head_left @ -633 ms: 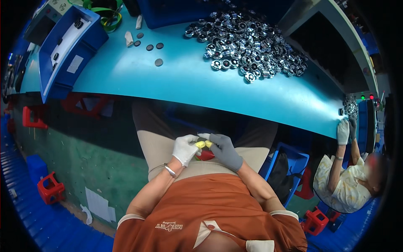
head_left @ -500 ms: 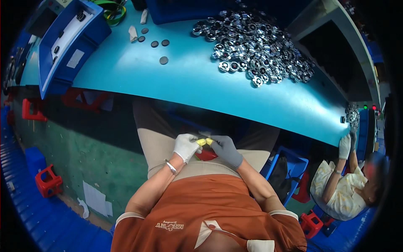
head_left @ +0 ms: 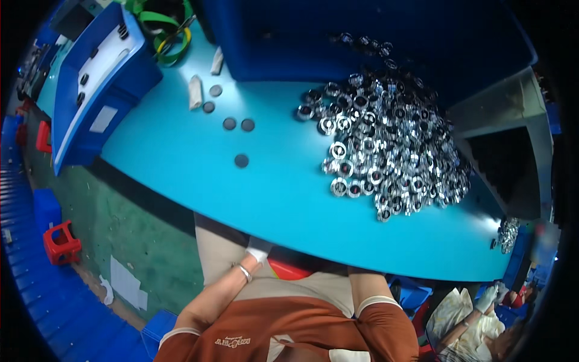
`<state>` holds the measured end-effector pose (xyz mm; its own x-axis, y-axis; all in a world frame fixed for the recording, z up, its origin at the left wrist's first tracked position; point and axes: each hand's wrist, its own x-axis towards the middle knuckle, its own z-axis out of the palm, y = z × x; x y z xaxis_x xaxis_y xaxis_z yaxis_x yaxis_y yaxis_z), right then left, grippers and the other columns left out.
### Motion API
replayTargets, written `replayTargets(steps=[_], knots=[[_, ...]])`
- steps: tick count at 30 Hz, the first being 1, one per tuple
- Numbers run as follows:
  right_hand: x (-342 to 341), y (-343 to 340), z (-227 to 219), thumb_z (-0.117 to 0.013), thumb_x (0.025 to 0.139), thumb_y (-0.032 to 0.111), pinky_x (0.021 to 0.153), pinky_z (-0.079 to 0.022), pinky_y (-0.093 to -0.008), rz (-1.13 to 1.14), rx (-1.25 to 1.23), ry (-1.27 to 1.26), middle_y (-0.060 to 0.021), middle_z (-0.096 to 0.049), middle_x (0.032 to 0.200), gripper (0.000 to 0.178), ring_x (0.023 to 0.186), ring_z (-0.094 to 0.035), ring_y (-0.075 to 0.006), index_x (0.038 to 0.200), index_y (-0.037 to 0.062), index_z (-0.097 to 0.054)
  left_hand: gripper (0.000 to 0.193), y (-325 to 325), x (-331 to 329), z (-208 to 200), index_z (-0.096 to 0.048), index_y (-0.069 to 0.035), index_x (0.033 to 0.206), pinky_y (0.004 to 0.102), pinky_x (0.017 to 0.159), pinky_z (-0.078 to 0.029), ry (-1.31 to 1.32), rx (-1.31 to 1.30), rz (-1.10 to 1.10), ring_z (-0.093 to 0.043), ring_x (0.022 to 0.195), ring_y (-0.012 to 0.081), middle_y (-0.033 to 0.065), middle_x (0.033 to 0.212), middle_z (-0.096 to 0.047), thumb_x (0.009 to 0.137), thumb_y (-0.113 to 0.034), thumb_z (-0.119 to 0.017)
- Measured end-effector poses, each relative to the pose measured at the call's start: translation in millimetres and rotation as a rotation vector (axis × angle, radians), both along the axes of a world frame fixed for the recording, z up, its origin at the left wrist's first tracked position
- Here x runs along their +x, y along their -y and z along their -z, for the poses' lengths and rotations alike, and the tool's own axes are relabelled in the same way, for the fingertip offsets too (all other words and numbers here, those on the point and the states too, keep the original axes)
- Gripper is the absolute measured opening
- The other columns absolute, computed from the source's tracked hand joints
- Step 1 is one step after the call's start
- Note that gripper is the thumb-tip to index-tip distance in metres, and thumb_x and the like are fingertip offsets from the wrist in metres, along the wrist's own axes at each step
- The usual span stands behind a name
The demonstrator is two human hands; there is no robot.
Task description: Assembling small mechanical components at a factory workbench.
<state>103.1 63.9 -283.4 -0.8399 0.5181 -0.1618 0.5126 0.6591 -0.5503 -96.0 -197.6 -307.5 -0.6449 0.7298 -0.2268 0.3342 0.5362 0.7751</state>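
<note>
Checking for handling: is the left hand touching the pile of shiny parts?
Apart: the head view shows bare teal tabletop between the shiny parts and the left hand at its near edge.

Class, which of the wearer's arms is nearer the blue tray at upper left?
Left. The left hand, white-gloved and partly hidden by the table, is right of the tray and closer to the body. The right arm is farther right, its hand out of sight.
</note>
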Motion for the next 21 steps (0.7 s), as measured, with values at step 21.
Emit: replayTargets(steps=[21], knots=[[-25.5,13.6,-130.0,-0.051,0.101,0.029,0.089,-0.053,-0.0425,0.19,0.732,0.437,-0.019,-0.069,0.11,0.034,0.1,-0.066,-0.0335,0.111,0.0023,-0.07,0.03,5.0,-2.9,-118.2,-0.076,-0.003,0.114,0.0304,0.074,-0.059,0.707,-0.073,0.254,-0.073,0.081,0.017,0.0119,0.094,-0.077,0.085,-0.011,-0.077]])
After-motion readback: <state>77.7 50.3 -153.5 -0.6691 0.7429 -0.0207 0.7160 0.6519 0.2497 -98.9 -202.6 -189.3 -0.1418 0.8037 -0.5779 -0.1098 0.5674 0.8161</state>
